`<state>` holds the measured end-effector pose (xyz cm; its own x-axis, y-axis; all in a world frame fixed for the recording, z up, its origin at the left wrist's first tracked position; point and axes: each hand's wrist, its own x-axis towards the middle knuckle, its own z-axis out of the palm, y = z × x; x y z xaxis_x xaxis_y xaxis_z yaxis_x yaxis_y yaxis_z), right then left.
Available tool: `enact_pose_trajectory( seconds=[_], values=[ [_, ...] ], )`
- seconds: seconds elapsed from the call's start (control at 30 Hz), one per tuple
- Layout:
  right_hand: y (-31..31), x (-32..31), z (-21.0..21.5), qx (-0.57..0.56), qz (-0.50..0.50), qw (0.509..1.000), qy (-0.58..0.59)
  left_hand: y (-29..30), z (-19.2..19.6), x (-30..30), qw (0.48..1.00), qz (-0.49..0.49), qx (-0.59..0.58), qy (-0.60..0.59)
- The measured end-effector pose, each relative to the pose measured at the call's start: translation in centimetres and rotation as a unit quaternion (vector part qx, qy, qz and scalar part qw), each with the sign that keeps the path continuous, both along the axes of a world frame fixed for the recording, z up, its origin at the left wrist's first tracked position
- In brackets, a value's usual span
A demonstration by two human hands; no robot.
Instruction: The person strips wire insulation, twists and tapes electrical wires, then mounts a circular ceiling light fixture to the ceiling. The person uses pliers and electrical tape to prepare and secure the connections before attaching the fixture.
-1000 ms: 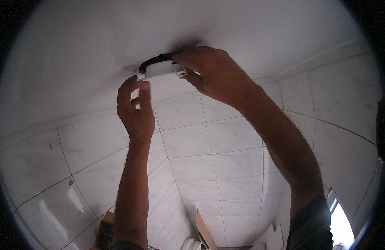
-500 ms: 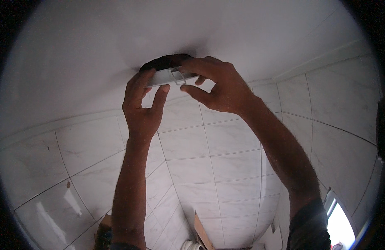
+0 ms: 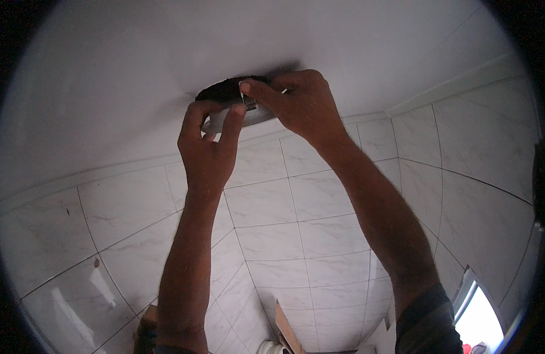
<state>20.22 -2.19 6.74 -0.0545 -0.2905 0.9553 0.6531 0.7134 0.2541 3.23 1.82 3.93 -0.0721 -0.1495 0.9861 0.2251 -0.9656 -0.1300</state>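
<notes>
A pale, round recessed ceiling light point(image 3: 262, 117) is held tilted just below a dark round hole point(image 3: 220, 91) in the white ceiling. My left hand point(image 3: 209, 156) grips the light's left edge between thumb and fingers. On the light's upper side is a small spring clip point(image 3: 250, 107) with thin wire. My right hand point(image 3: 303, 109) is closed at that clip, its thumb pressing the wire up by the hole's edge. Its other fingers reach behind toward the ceiling and are partly hidden.
White marbled wall tiles point(image 3: 266, 200) rise to the ceiling on several sides. A bright window point(image 3: 480, 318) is at the lower right. Low down stand a wooden board point(image 3: 288, 327) and a brown box-like thing point(image 3: 146, 324).
My right thumb has moved up and left onto the clip, which now stands up toward the hole. The light has tilted, and my left thumb has shifted slightly up and right.
</notes>
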Motion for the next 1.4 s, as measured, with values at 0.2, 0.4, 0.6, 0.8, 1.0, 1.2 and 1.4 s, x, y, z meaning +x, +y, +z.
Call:
enact_pose_trajectory(
  seconds=[0.2,0.4,0.6,0.8,1.0,1.2,1.4],
  values=[
    [0.5,-0.6,0.4,0.026,0.006,0.999,0.022,-0.5,0.8,0.5,0.998,0.030,-0.019,-0.049],
    [-0.4,-1.4,0.6,-0.046,-0.016,0.995,0.082,-1.3,1.8,1.2,0.989,-0.027,-0.095,-0.107],
    [0.3,-1.8,-0.9,0.036,-0.016,0.997,0.073,-1.7,1.8,2.1,0.980,-0.088,-0.119,-0.134],
    [0.0,-1.2,-3.1,0.116,-0.039,0.992,-0.042,-1.3,1.6,1.7,0.985,-0.047,-0.075,-0.145],
    [0.9,-0.4,-1.7,0.102,-0.077,0.991,-0.047,1.9,-0.7,-0.4,0.985,-0.051,0.045,-0.157],
    [0.8,-1.3,-1.2,0.146,-0.078,0.985,-0.036,2.1,1.0,-2.8,0.989,0.073,0.072,-0.110],
    [0.8,-0.8,-1.9,0.165,-0.050,0.985,0.018,2.0,0.9,-2.9,0.992,0.020,0.067,-0.101]
  ],
)
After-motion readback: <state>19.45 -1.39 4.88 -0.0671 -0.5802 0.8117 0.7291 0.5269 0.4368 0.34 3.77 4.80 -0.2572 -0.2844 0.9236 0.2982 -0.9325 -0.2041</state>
